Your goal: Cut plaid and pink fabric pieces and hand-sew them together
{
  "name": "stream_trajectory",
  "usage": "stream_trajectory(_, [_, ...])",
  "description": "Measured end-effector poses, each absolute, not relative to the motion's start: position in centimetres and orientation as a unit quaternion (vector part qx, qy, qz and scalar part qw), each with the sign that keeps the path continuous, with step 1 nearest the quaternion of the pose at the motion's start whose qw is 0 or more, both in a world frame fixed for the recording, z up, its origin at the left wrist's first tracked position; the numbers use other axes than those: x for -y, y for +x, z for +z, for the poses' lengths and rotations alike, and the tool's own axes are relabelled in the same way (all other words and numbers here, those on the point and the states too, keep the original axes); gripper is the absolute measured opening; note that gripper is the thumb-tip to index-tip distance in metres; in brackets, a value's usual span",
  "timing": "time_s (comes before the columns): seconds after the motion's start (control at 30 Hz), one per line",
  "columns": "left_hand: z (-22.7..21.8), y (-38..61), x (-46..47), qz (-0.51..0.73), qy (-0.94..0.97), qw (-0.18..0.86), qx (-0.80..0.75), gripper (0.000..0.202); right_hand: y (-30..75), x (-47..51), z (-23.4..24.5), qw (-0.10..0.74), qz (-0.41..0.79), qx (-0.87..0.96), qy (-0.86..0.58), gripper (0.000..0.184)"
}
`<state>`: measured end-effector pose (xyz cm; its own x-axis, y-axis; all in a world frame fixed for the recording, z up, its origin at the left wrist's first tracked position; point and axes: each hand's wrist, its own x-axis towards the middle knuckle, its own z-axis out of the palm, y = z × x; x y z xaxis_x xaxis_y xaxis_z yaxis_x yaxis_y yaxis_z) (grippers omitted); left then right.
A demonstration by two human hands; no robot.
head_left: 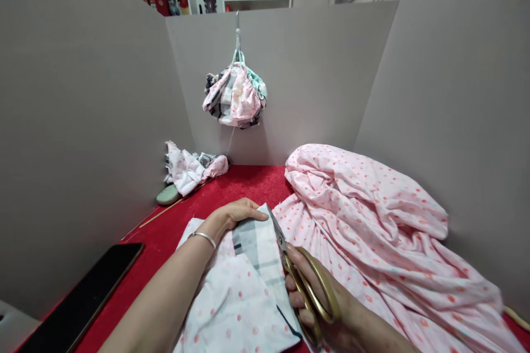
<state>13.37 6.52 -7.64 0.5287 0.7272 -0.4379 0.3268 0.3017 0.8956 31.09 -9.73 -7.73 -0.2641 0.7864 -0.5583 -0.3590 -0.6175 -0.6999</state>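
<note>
My right hand is wrapped round the gold handles of a pair of scissors. Their dark blades lie along the right edge of a grey-and-white checked cloth. With thumb on top, my left hand pinches the far edge of that cloth near the blade tips; its other fingers are partly hidden. A pale pink cloth with red dots lies under and in front of the checked piece. A silver bangle circles my left wrist.
Dotted pink fabric is heaped at the right. Cloth scraps, a green oval object and a thin stick lie back left. A black phone rests front left. Gathered cloth pieces hang from a hook on the grey partition.
</note>
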Motion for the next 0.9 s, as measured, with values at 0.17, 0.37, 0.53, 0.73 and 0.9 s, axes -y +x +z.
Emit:
stream_trajectory(0.17, [-7.5, 13.7, -6.7, 0.189, 0.567, 0.653, -0.465, 0.039, 31.8, 9.9, -7.7, 0.356, 0.775, 0.240, -0.463, 0.044])
stream_trajectory(0.37, [-7.2, 14.6, -6.3, 0.217, 0.561, 0.651, -0.463, 0.033, 32.6, 9.7, -8.1, 0.370, 0.776, 0.282, -0.425, 0.048])
stream_trajectory(0.53, [-7.1, 15.0, -6.4, 0.218, 0.551, 0.658, -0.465, 0.027, 32.5, 9.5, -8.2, 0.319, 0.768, 0.315, -0.458, 0.048])
stream_trajectory(0.73, [-6.8, 14.5, -6.5, 0.219, 0.546, 0.652, -0.478, 0.019, 31.5, 9.4, -7.7, 0.343, 0.744, 0.323, -0.473, 0.040])
stream_trajectory(0.9, [-6.6, 14.5, -6.4, 0.237, 0.545, 0.637, -0.491, 0.016, 31.5, 9.4, -7.9, 0.326, 0.737, 0.348, -0.480, 0.040])
